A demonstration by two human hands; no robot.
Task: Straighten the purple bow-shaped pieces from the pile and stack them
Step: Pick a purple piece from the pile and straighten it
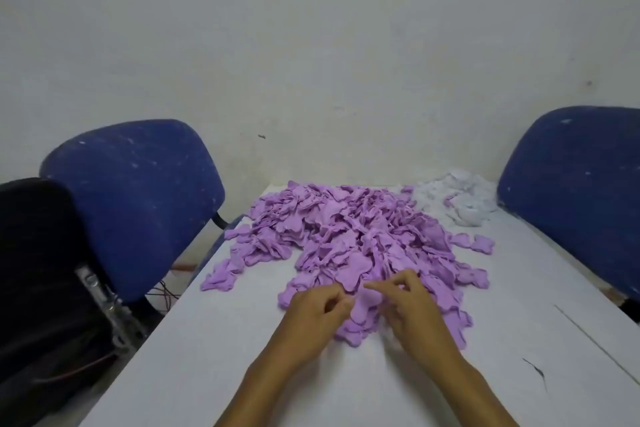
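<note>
A blue chair [135, 204] stands left of the white table [242, 357]. The left hand [317, 314] and right hand [412, 305] curl their fingers into the near edge of the pile [349, 239], pinching soft, crumpled purple bow-shaped pieces.

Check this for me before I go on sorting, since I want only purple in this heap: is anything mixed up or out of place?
Yes. At the far right of the table, a purple piece lies inside the white pile. The purple pile spills loosely, with strays near the left edge. No neat stack shows yet.
</note>
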